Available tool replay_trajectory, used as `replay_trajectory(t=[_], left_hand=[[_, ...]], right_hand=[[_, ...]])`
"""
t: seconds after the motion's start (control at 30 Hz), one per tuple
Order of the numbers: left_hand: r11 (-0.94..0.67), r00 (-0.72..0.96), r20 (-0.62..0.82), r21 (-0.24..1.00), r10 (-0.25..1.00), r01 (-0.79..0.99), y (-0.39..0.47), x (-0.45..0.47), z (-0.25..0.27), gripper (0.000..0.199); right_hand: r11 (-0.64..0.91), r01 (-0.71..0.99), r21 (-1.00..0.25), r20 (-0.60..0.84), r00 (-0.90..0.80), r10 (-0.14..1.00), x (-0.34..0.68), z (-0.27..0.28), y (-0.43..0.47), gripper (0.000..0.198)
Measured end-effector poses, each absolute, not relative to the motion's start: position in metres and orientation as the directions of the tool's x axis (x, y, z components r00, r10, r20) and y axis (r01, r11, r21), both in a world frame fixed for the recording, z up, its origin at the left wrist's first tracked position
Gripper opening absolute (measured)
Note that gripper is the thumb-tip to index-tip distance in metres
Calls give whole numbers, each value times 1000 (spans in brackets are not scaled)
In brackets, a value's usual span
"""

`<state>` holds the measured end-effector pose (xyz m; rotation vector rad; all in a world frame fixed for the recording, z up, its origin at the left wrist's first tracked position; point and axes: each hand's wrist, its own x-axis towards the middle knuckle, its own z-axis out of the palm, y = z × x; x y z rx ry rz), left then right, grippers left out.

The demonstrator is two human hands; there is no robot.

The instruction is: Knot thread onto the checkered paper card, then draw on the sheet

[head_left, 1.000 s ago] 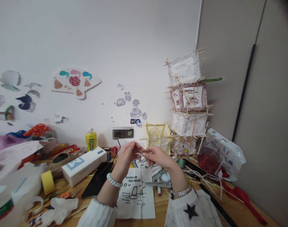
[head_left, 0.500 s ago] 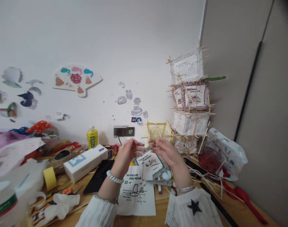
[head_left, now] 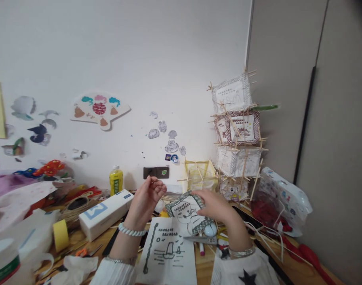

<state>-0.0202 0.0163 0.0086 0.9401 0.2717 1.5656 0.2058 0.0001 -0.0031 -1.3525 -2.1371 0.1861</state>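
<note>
My left hand [head_left: 150, 198] is raised above the desk in front of the wall socket, palm partly turned up and fingers loosely curled; I see nothing held in it. To its right, my right hand [head_left: 214, 205] hovers at the edge of a drawing panel with a green checked border [head_left: 187, 211], thumb and fingers apart. A faint thin line, perhaps thread, curves over that panel; where it ends I cannot tell. Below both hands lies a white paper with a boat drawing [head_left: 169, 257]. Scissors [head_left: 200, 240] rest at its right edge, near my right wrist.
At the back right stands a tall stick-and-paper lantern tower [head_left: 239, 128], with a yellow stick frame [head_left: 200, 176] beside it. Left are a white box [head_left: 105, 215], yellow tape roll [head_left: 60, 236] and drink bottle [head_left: 116, 180]. White cables [head_left: 265, 233] run at right.
Both hands were close together with a thin red thread hanging between them. Now they are apart: the left has moved left, the right lower toward the panel. The view has tilted up slightly.
</note>
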Motion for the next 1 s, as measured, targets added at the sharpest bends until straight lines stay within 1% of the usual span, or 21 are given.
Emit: replay_trajectory(t=[0.03,0.07,0.1,0.13,0.17,0.2,0.23,0.27,0.3,0.33,0.37,0.43,0.47,0.5,0.57,0.63,0.67,0.73,0.83,0.9,1.0], left_hand=[[-282,52,432,671,900,-686,15,-22,10,15],[-329,43,454,706,890,-627,13,-24,11,17],[-382,30,471,751,882,-539,12,-26,12,20],[-433,14,482,799,876,-418,11,-27,13,23],[-472,-1,489,840,872,-269,11,-28,13,27],[-496,-1,499,862,867,-102,12,-30,13,30],[-512,27,511,857,859,66,14,-31,11,32],[-520,91,513,825,853,224,16,-33,8,33],[-524,173,497,772,850,358,20,-34,4,32],[-530,258,464,711,847,461,24,-36,0,31],[-539,331,425,654,842,530,28,-37,-5,29],[-545,405,366,597,838,588,35,-41,-13,29],[-550,415,363,596,834,585,38,-43,-15,31],[-553,416,366,605,832,573,39,-44,-16,33],[-566,401,401,625,824,538,39,-47,-13,37],[-578,370,444,631,816,518,35,-47,-7,38],[-575,340,465,626,817,527,32,-46,-4,39],[-536,242,504,596,829,597,28,-42,0,38],[-433,64,561,556,826,709,30,-35,-4,40],[-404,-8,578,581,816,706,35,-31,-10,42],[-442,-68,572,698,817,563,39,-26,-16,43]], right_hand=[[417,842,-343,390,-276,878,206,-5,3,39],[361,883,-300,376,-238,895,206,-6,6,25],[313,904,-291,373,-194,907,206,-8,10,13],[286,906,-313,388,-153,909,207,-9,14,12],[290,883,-370,417,-122,901,209,-9,17,18],[323,828,-458,450,-98,888,210,-10,20,23],[372,732,-570,478,-72,875,212,-10,23,26],[423,587,-690,495,-42,868,214,-10,24,29],[461,402,-791,499,-13,867,215,-10,25,31],[477,194,-857,488,9,873,215,-10,26,33],[468,-13,-884,468,14,884,216,-10,26,35],[400,-349,-848,437,-31,899,217,-9,25,37],[358,-468,-808,434,-61,899,218,-9,24,36],[321,-558,-765,438,-85,895,220,-8,24,33],[275,-671,-689,452,-100,886,223,-7,22,27],[264,-717,-646,456,-85,886,226,-6,20,26],[259,-720,-644,450,-82,889,226,-5,18,28],[258,-705,-660,434,-77,898,226,-3,15,31],[291,-668,-685,441,-62,895,222,0,11,35],[324,-643,-694,448,-33,894,220,1,11,36],[324,-632,-704,427,-13,904,217,2,12,39]])
